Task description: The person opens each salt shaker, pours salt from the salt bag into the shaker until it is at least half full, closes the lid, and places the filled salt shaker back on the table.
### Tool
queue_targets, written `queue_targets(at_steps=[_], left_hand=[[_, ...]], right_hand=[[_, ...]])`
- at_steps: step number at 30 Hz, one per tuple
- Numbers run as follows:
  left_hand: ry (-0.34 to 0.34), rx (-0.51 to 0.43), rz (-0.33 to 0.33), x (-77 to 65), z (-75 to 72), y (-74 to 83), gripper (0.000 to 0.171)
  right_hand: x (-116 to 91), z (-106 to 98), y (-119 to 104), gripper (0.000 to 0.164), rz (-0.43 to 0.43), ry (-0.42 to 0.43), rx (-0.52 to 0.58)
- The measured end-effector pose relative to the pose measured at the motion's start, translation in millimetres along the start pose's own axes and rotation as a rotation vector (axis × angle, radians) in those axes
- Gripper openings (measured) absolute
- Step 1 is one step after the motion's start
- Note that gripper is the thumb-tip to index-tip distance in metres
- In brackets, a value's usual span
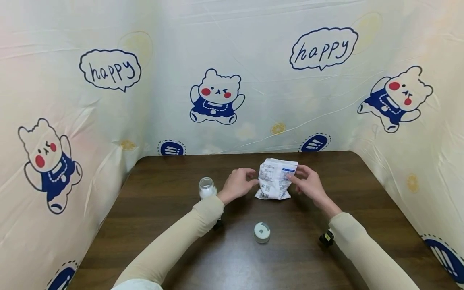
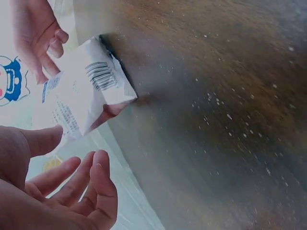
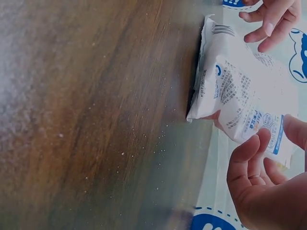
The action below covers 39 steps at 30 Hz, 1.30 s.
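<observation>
A white printed bag [image 1: 274, 179], its top crumpled, stands upright on the brown table. Beside its left edge is my left hand [image 1: 239, 184], with bent fingers and a gap between thumb and fingertips; in the left wrist view that hand [image 2: 67, 187] holds nothing. My right hand [image 1: 308, 183] is at the bag's right edge, the thumb overlapping the printed front. The right wrist view shows loosely bent fingers [image 3: 244, 163] and a separate thumb close to the bag's blue label, not curled round it.
A clear glass jar [image 1: 207, 187] with white contents and no lid stands left of my left hand, partly behind the wrist. Nearer me sits a small round pale lid-like piece [image 1: 262, 233]. White grains lie scattered on the tabletop [image 2: 216, 110]. A printed curtain [image 1: 261, 104] surrounds the table.
</observation>
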<state>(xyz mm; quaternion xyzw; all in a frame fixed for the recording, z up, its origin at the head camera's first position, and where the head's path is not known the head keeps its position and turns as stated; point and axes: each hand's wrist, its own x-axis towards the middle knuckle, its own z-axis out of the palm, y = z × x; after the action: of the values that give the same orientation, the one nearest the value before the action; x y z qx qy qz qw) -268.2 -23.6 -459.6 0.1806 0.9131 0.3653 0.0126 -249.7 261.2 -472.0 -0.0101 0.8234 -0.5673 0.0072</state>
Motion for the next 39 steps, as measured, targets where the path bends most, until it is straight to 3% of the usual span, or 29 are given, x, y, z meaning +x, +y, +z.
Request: queue_targets(at_steps=[7,19,39], left_hand=[[0.062,-0.019,-0.003,-11.2,-11.3,-0.9,0.028],[0.132,-0.059,0.037,-26.2,-31.3,5.3,0.021],[0.26,-0.094,0.122,-66.5,-91.2,3.8,0.014]], right_hand=[[-9.4,3.2,-1.7,0.054,-0.023,0.041,0.037],[-30.2,4.1,-11.0,0.051,0.033,0.129,0.032],[-65.8,27.6,-29.8,0.032,-0.081,-0.001,-0.195]])
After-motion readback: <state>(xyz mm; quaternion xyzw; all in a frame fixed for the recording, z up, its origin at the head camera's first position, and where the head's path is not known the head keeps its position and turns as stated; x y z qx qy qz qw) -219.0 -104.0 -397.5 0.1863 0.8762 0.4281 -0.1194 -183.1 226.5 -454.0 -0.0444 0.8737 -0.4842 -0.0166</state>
